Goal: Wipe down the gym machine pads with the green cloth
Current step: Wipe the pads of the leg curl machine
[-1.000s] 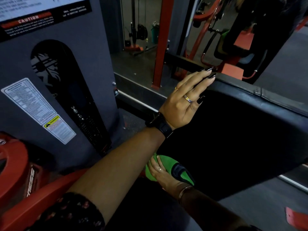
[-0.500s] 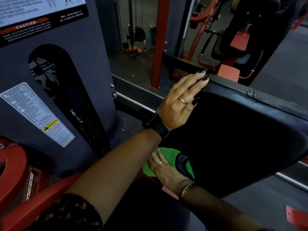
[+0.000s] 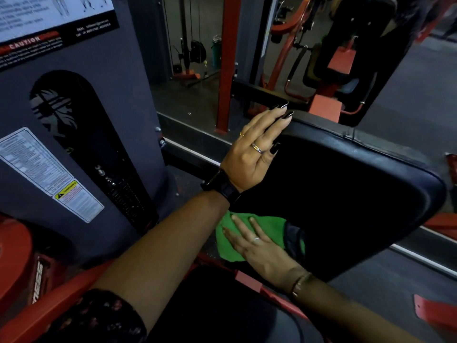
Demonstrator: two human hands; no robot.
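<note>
A large black gym machine pad fills the right half of the view, its face tilted toward me. My left hand, wearing rings and a black watch, lies flat with straight fingers on the pad's upper left edge. Below my left forearm, my right hand presses palm-down on the green cloth against the pad's lower left corner. The cloth is bunched, and a dark patch shows on its right side. My left forearm hides part of the cloth.
The grey weight-stack cover with warning labels stands close on the left. A red frame arm runs along the bottom left, and a red upright post rises behind the pad. More red machines stand at the back right.
My right hand has slid the green cloth a little up the pad's lower left corner, and its fingers now lie spread flat. My left hand has stayed on the pad's upper edge.
</note>
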